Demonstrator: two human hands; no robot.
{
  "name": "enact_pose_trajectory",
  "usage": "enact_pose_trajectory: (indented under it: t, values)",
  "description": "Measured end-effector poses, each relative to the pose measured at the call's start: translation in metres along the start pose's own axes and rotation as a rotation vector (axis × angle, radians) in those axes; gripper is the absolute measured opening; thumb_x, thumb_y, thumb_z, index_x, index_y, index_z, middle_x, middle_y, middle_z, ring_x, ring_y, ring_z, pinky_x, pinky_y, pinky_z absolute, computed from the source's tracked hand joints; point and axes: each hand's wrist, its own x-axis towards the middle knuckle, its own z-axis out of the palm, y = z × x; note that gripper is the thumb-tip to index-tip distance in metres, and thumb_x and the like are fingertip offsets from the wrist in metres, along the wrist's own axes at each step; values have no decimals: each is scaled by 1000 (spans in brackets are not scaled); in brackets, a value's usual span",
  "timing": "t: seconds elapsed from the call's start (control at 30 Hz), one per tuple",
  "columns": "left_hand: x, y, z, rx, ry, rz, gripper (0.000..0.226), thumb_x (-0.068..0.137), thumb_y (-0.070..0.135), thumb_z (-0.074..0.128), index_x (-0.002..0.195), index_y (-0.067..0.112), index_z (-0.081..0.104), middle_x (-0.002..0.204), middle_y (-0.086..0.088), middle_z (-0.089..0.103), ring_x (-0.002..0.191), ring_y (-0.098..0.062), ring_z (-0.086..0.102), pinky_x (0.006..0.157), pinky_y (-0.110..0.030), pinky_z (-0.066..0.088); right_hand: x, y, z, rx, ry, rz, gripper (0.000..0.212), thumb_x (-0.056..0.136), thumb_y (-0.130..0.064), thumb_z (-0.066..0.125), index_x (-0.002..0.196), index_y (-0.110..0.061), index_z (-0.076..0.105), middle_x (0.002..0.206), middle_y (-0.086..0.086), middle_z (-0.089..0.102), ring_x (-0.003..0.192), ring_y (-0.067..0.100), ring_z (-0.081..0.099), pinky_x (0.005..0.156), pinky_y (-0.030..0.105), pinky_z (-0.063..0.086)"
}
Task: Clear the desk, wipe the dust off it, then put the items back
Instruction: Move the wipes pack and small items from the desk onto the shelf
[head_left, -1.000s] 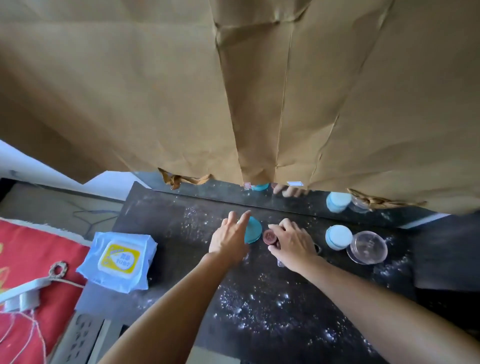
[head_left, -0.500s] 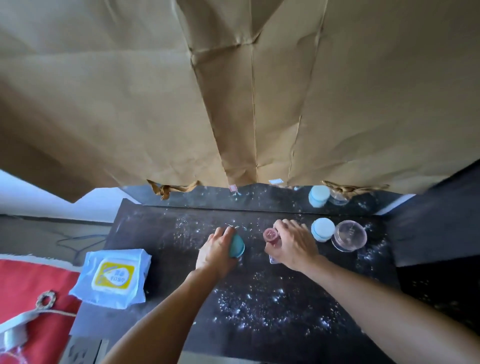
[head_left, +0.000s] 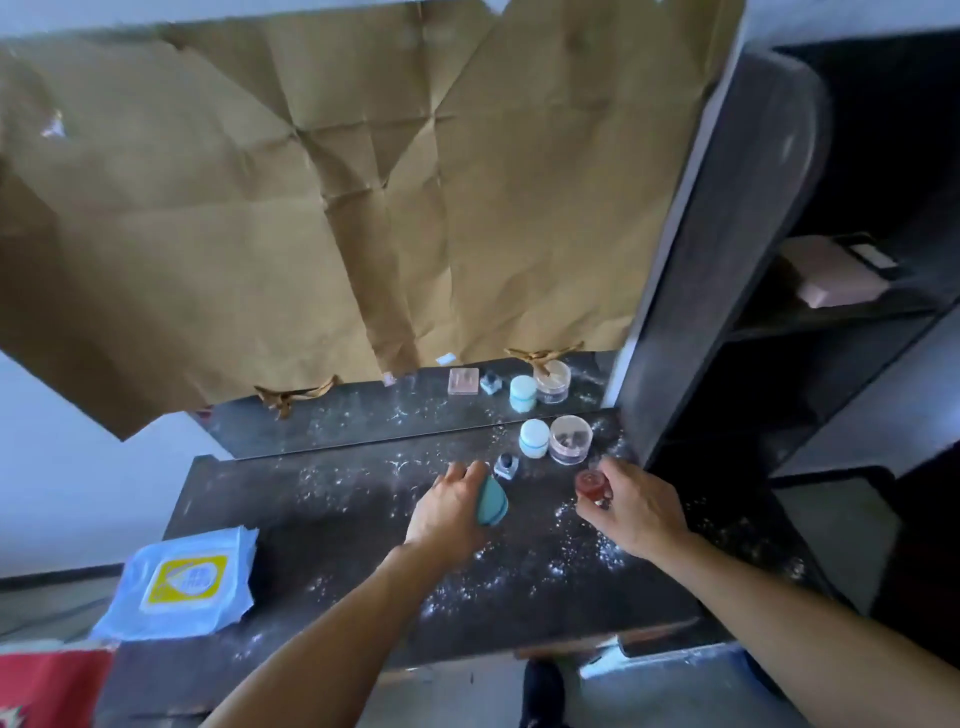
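The dark desk (head_left: 322, 514) is speckled with white dust. My left hand (head_left: 447, 509) grips a teal round case (head_left: 492, 501) on its edge, just above the desk's middle. My right hand (head_left: 636, 512) holds a small bottle with a red cap (head_left: 589, 483), lifted off the surface to the right. A small dark-capped bottle (head_left: 506, 464) stands between the hands. Behind it stand a white and blue jar (head_left: 534, 438) and a clear round jar (head_left: 570, 439).
A pack of wet wipes (head_left: 184, 582) lies on the desk's left end. A mirror (head_left: 363, 410) at the back, mostly covered by brown paper (head_left: 337, 208), reflects the jars. Dark shelves (head_left: 810, 322) with a pink box (head_left: 839, 280) stand at the right. Red cloth (head_left: 52, 686) at lower left.
My right hand has lifted the red-capped bottle and carried it to the right. My left hand has closed round the teal case and tipped it up. The camera tilted up.
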Motion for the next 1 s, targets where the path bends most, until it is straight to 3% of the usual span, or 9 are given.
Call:
enact_pose_trajectory:
  t: [0.17,0.33,0.47,0.57,0.67,0.8,1.0]
  values:
    - [10,69,-10,31,11,173,62,75,32,69,128,22,39,120,-5,48,105,-29,55,82,-41,49,-18,46,-59,22,100,131,32,74,-54,60,78,-26,46,74,-11,55,70,16,60,56,27,38]
    - [27,132,-14,55,39,307,59,76,30,70,126,23,40,118,-3,49,104,-27,54,81,-39,49,-15,88,-115,1,311,182,31,73,-44,68,81,-19,52,78,-2,60,75,26,61,56,30,37]
    - [46,177,-5,91,33,366,57,73,29,69,121,23,39,116,-4,49,103,-30,56,81,-41,49,10,122,-164,-19,424,174,34,72,-39,72,88,-13,57,81,8,60,81,35,58,63,40,47]
    - [58,211,-1,143,36,353,57,77,27,65,127,24,38,119,-3,48,107,-29,55,77,-37,44,40,147,-194,-55,479,114,33,72,-37,71,88,-11,58,87,10,61,87,34,56,68,40,46]
    - [69,239,8,158,35,291,58,78,26,63,130,23,37,122,-3,47,110,-27,54,71,-33,35,72,170,-212,-90,459,38,35,74,-41,69,90,-11,58,95,9,62,91,31,54,71,38,46]
    - [90,260,26,105,-2,219,61,75,26,66,128,23,36,121,-4,46,109,-29,53,80,-39,45,115,190,-218,-148,357,-86,41,75,-47,62,95,-11,62,101,9,60,98,31,52,80,42,46]
    - [106,281,53,60,19,66,63,71,25,68,126,22,38,117,-5,47,105,-31,55,81,-40,47,161,199,-208,-215,197,-222,51,76,-57,55,110,-21,65,126,3,55,117,28,44,97,41,36]
